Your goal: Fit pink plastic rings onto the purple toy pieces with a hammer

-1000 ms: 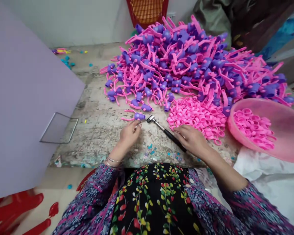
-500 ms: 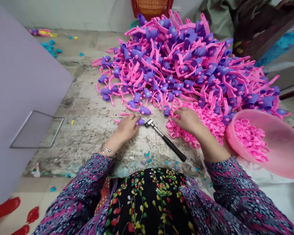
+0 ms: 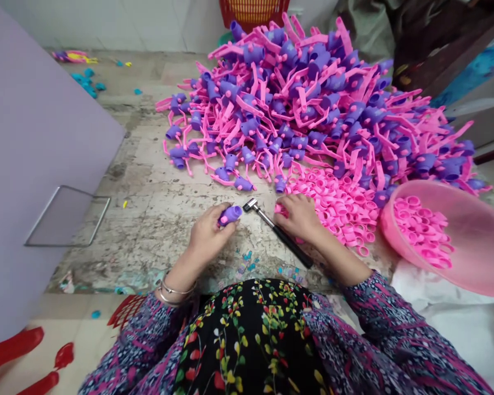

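Observation:
Closed round a purple piece [image 3: 230,215] with a pink dot on its side, my left hand [image 3: 208,230] is just above the worn table, its open end facing right. My right hand [image 3: 298,216] is at the left edge of a heap of small pink rings [image 3: 341,206], with a pink ring between its fingertips. Between the hands a hammer [image 3: 282,233] lies on the table, its metal head near the purple piece and its black handle pointing to the lower right.
Behind the hands rises a large pile of purple and pink parts [image 3: 271,99]. A pink bowl [image 3: 473,236] holding more rings is at the right. A lilac panel [image 3: 45,137] with a wire handle [image 3: 101,219] stands at the left. An orange-red basket [image 3: 253,12] is at the back.
My left hand has lifted the purple piece off the table and turned it towards the hammer head. My right hand has moved left from the ring heap, now with a pink ring at its fingertips.

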Motion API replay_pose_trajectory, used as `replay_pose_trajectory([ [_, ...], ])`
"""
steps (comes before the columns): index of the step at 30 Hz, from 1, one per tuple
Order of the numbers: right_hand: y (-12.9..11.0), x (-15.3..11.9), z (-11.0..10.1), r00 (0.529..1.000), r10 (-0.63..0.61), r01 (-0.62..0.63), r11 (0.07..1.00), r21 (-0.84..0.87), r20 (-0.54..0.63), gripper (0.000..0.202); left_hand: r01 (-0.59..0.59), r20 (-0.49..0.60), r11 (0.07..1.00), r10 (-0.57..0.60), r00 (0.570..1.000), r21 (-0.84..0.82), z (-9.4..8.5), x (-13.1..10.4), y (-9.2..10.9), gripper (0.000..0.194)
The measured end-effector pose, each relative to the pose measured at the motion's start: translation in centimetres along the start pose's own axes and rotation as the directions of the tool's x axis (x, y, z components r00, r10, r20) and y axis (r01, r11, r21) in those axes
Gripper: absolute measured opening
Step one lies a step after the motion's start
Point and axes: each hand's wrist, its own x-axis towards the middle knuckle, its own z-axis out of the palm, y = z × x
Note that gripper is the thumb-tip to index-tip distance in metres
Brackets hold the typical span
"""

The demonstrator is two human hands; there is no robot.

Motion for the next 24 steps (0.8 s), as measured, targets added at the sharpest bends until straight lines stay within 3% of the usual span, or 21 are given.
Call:
replay_pose_trajectory([
  [3,-0.1,-0.9,-0.2,0.979,0.058,0.029,0.908,0.418,-0.195,0.023,0.068,0.053,0.982,-0.06,0.997,-0.173,0.2,-0.7,1.5,0.033],
  [4,-0.3,-1.3,-0.3,0.973,0.075,0.066,0.819,0.57,-0.22,0.022,0.095,0.103,0.963,-0.071,0.992,-0.253,0.3,-0.9,2.1,0.032],
  [6,-0.9,-2.3,-0.7,0.978,0.088,0.11,0.552,0.826,-0.19,0.023,0.184,0.225,0.875,-0.089,0.97,-0.447,0.6,-1.2,3.2,0.033],
  [9,-2.0,-3.5,-1.3,0.995,0.045,0.078,0.164,0.983,-0.087,0.028,0.323,0.374,0.696,-0.084,0.923,-0.641,1.1,-1.5,4.8,0.034],
  [12,-2.7,-4.2,-1.7,0.999,-0.001,0.042,-0.02,0.999,-0.042,0.03,0.38,0.439,0.606,-0.055,0.897,-0.699,1.0,-1.7,6.1,0.031],
  [14,-2.9,-4.4,-1.8,0.999,-0.025,0.018,-0.071,0.997,-0.02,0.029,0.394,0.451,0.575,-0.048,0.891,-0.717,0.8,-1.8,6.7,0.031],
  [17,-3.1,-4.5,-2.0,0.999,-0.03,0.01,-0.069,0.998,-0.012,0.028,0.41,0.456,0.53,-0.049,0.889,-0.742,0.4,-2.0,6.9,0.03],
  [20,-3.4,-4.6,-2.3,0.999,-0.029,0.043,0.02,0.999,-0.042,0.027,0.42,0.448,0.478,-0.06,0.892,-0.772,0.4,-2.2,6.4,0.03],
  [24,-3.9,-4.8,-2.8,0.993,-0.046,0.117,0.209,0.971,-0.11,0.025,0.404,0.42,0.448,-0.069,0.905,-0.797,0.8,-2.5,5.8,0.032],
])
